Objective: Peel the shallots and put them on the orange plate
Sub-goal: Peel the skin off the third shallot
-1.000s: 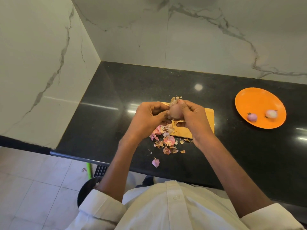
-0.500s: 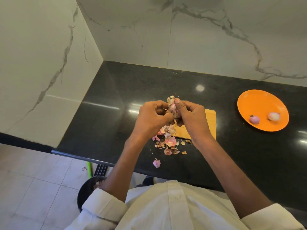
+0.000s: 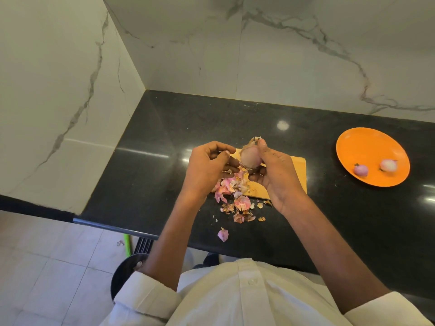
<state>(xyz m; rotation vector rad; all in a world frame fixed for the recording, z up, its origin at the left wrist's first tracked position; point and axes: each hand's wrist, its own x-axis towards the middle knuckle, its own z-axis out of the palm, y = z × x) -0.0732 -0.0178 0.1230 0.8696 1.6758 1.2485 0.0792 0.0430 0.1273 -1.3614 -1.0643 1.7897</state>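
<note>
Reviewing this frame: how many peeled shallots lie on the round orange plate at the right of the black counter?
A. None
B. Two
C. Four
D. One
B: two peeled shallots, a purplish one and a paler one, lie side by side on the round orange plate, while a third, partly peeled shallot is gripped in the right hand above the wooden cutting board.

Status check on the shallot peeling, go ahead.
Right hand grips half-peeled shallot over board. Left hand curled beside it. Two peeled shallots on orange plate. Nothing blocking.
</note>
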